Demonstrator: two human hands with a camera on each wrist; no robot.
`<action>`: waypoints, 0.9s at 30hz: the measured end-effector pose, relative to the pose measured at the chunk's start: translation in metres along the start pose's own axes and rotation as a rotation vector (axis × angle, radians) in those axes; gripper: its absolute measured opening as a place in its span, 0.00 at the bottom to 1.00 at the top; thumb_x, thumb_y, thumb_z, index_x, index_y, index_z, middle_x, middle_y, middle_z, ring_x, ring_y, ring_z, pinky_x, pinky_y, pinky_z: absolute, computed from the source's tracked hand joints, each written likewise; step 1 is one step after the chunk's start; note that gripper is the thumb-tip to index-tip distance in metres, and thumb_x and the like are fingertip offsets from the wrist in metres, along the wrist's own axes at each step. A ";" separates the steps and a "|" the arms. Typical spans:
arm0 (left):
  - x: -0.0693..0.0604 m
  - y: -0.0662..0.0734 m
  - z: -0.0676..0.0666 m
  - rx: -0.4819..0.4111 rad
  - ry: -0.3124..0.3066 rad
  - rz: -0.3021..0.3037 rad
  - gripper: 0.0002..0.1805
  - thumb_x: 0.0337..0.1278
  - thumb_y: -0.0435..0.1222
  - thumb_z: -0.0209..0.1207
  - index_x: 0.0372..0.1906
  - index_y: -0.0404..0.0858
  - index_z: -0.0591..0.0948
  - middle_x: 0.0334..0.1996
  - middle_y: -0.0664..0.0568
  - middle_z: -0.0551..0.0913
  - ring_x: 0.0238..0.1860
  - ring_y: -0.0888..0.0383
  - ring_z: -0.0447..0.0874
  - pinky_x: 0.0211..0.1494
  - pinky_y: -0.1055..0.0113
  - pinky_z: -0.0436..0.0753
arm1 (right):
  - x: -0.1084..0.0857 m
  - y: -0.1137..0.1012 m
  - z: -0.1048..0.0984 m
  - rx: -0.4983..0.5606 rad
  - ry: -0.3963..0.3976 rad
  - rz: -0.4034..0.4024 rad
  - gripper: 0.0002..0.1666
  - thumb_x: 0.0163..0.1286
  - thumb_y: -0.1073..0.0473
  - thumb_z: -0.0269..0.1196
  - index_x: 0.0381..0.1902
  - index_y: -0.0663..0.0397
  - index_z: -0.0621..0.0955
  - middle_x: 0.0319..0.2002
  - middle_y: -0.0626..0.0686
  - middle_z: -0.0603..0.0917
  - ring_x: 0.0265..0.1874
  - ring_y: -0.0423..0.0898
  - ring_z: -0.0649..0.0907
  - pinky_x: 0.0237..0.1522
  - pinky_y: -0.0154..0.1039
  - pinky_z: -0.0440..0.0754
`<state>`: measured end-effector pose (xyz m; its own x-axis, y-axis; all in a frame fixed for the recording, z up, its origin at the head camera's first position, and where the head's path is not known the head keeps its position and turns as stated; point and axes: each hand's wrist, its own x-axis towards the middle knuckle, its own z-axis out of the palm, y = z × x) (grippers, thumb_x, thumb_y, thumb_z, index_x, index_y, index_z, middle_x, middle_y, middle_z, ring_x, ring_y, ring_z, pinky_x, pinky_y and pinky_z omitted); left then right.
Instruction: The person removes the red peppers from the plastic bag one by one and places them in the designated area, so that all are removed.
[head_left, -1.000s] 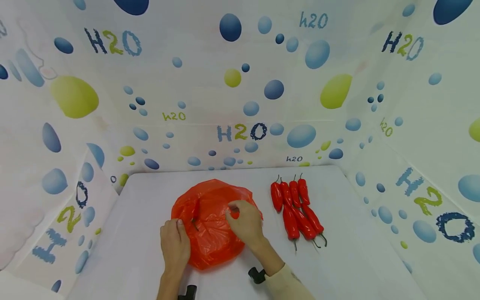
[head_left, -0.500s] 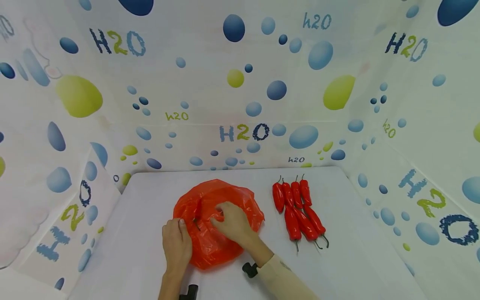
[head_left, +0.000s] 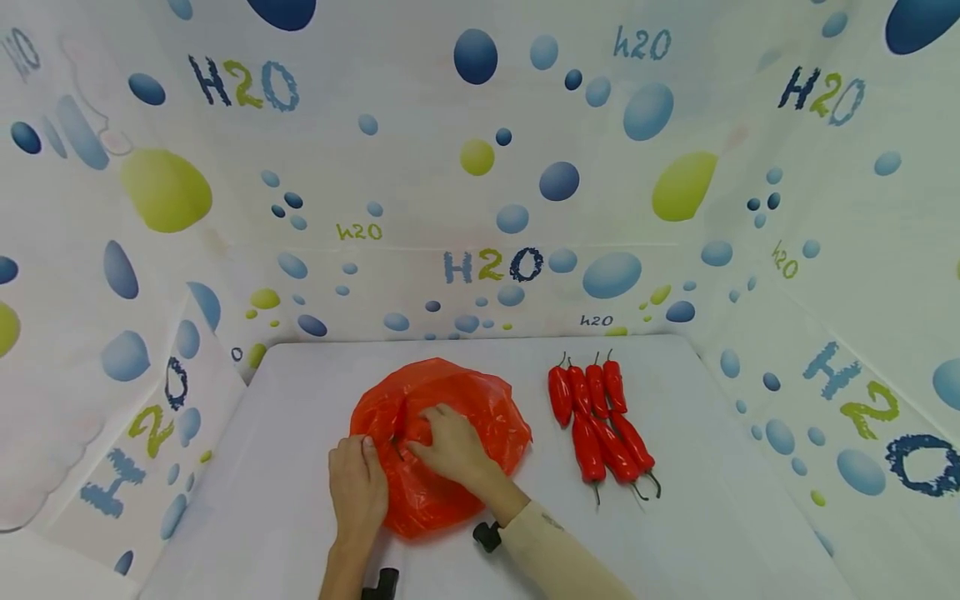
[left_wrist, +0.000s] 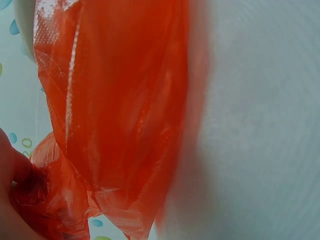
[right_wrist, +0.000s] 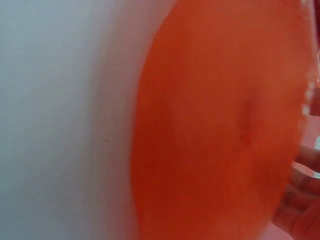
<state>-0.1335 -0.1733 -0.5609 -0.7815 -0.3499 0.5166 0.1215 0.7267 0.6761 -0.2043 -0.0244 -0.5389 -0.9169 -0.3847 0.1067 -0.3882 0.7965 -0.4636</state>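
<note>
A crumpled red-orange plastic bag lies spread on the white table in the head view. Over its left edge curls my left hand, gripping the film. A red chili pepper with a dark stem lies at the bag, just right of that hand; its outline partly blends with the plastic. Above the bag's middle, my right hand has thumb and forefinger spread apart, close to the pepper's stem. Orange film fills much of the left wrist view. The right wrist view is mostly blurred film.
Several red chili peppers lie in two rows to the right of the bag, stems outward. The white table is enclosed by a patterned backdrop with blue and green drops. Black wrist mounts sit below the hands.
My right hand has moved left across the bag, from its right part toward the pepper by my left hand. The left hand keeps its place on the bag's edge.
</note>
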 end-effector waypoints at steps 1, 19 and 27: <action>0.000 0.000 0.000 -0.002 0.005 0.005 0.07 0.78 0.31 0.51 0.41 0.30 0.75 0.32 0.42 0.73 0.36 0.48 0.67 0.38 0.57 0.66 | 0.001 0.000 0.001 -0.002 -0.006 -0.002 0.33 0.67 0.41 0.73 0.65 0.47 0.79 0.57 0.47 0.82 0.52 0.44 0.82 0.54 0.43 0.85; -0.001 0.000 0.000 0.017 -0.022 -0.028 0.07 0.79 0.33 0.52 0.44 0.32 0.76 0.33 0.43 0.73 0.37 0.50 0.66 0.38 0.57 0.69 | 0.018 -0.008 0.022 -0.039 -0.040 -0.077 0.31 0.69 0.41 0.71 0.67 0.35 0.79 0.66 0.47 0.76 0.58 0.44 0.80 0.57 0.45 0.84; -0.001 -0.001 0.000 0.020 -0.029 -0.035 0.07 0.80 0.33 0.51 0.43 0.32 0.75 0.34 0.43 0.73 0.37 0.49 0.66 0.38 0.57 0.69 | 0.024 -0.011 0.029 -0.125 -0.043 -0.112 0.26 0.68 0.41 0.72 0.62 0.36 0.83 0.69 0.50 0.74 0.59 0.46 0.81 0.58 0.46 0.83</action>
<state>-0.1331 -0.1735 -0.5618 -0.8023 -0.3585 0.4773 0.0818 0.7260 0.6828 -0.2196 -0.0565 -0.5568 -0.8636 -0.4915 0.1122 -0.4983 0.7984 -0.3379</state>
